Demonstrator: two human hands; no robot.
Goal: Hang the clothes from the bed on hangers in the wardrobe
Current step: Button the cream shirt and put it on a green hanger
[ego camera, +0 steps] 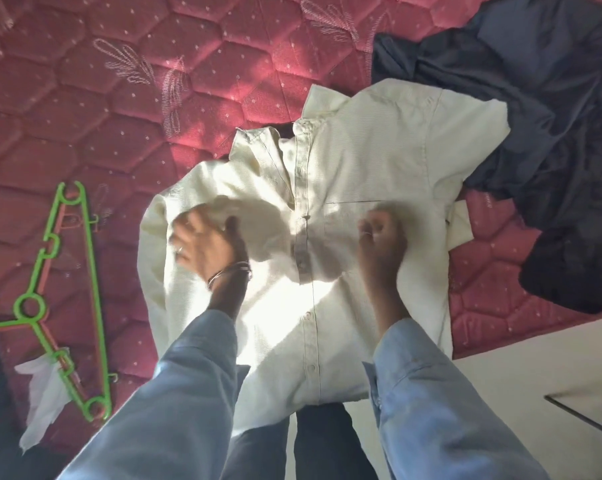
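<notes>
Gripping, seemingly, cream shirt [344, 161]
</notes>
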